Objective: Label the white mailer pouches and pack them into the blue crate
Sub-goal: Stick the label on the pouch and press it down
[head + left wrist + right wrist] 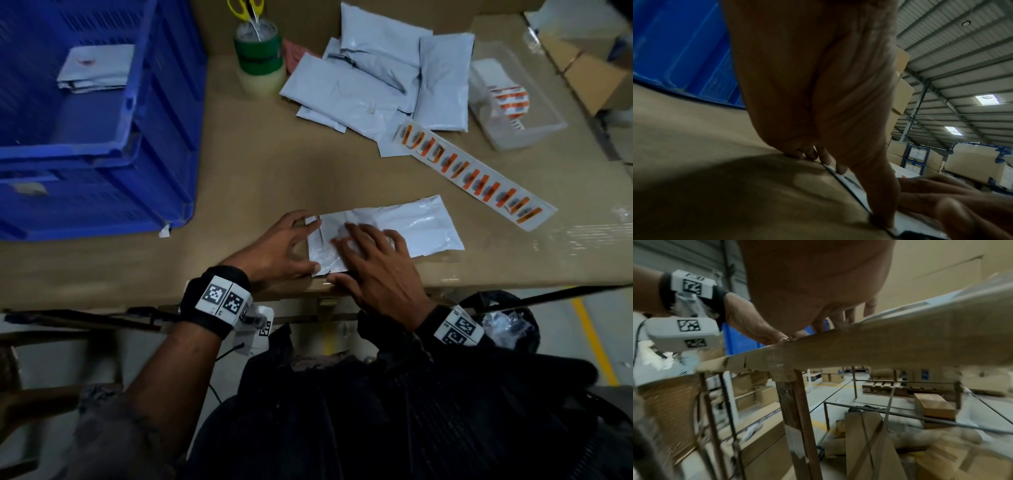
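White mailer pouch point(394, 229) flat on cardboard-covered table point(239, 171); left hand point(277, 246) fingertips touching its left edge, right hand point(373, 263) spread flat on top, gripping nothing.

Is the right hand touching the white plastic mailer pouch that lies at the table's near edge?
Touching. The head view shows the right hand lying with spread fingers flat on the white plastic mailer pouch.

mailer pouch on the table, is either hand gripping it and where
Neither grips it. The mailer pouch lies flat; the left hand touches its left end and the right hand presses on top.
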A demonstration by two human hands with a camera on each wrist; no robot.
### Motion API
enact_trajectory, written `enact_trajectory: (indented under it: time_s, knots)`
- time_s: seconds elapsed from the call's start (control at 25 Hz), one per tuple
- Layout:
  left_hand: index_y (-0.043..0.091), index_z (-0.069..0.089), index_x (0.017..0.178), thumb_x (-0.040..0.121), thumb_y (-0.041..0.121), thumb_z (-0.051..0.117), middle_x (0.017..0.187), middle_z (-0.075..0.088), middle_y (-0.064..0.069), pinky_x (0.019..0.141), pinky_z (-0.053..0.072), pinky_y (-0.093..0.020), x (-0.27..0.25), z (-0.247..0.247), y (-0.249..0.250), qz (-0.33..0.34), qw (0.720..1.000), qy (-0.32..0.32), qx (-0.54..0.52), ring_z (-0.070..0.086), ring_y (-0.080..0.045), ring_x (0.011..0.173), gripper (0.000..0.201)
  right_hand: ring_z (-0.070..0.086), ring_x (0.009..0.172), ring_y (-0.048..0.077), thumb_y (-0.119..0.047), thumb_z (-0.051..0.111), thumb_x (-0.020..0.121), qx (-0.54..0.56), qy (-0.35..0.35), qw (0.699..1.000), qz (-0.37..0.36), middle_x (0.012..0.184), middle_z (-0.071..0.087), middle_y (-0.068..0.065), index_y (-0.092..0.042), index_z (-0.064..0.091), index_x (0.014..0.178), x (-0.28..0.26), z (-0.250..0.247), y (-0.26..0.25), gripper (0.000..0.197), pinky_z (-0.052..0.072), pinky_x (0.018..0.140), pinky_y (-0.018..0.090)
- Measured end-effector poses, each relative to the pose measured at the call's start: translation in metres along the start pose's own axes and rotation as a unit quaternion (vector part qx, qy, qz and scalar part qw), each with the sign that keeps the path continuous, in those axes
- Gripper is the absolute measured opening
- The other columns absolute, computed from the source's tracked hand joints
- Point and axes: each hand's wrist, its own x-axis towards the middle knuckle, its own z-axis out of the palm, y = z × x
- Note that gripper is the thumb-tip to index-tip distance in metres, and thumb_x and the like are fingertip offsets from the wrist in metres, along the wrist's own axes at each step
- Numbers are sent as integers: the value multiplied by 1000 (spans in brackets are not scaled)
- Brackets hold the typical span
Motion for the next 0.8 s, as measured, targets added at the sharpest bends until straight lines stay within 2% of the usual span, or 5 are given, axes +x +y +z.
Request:
enact_trajectory:
  time_s: [0.12, 0.32, 0.4, 0.6, 0.8]
  knots:
    - [22, 30, 159, 85, 40, 79, 165, 12, 6, 115, 18, -16, -3, -2, 0, 4, 1000, -1, 3, 18, -9, 150, 91, 37, 144, 28, -69, 22, 103, 19, 16, 998, 58, 158, 44, 8, -22, 53, 144, 3, -5, 0, 70, 31, 110, 48]
    - [22, 29, 159, 86, 40, 77, 165, 13, 6, 118, 16, -18, -4, 0, 1, 8, 1000, 4, 4, 16, -9, 150, 89, 40, 141, 24, -70, 31, 101, 40, 64, 995, 66, 151, 52, 2, -25, 61, 136, 2, -13, 11, 64, 31, 110, 49]
    - [21, 32, 159, 86, 39, 77, 164, 17, 5, 118, 17, -18, -7, 1, -1, 14, 1000, 19, -4, 18, -9, 150, 87, 36, 145, 24, -79, 37, 94, 97, 62, 991, 69, 156, 44, 2, -26, 50, 147, 7, -20, 32, 76, 31, 113, 50]
    - [20, 40, 155, 90, 31, 76, 162, 26, 3, 116, 18, -11, -11, 7, -1, 35, 997, 62, -42, 26, -5, 146, 75, 16, 156, 28, -103, 29, 70, 18, -123, 992, -14, 170, 18, 6, -25, 11, 164, 12, -24, 82, 124, 15, 121, 58]
    - [20, 57, 141, 99, 33, 65, 144, 49, 3, 115, 39, -35, -16, 11, 7, 40, 969, 226, -90, 47, -9, 134, 45, 23, 152, 31, -109, 31, 60, -26, -125, 991, -33, 167, 22, 10, -18, 8, 164, -15, -19, 76, 140, 23, 118, 60]
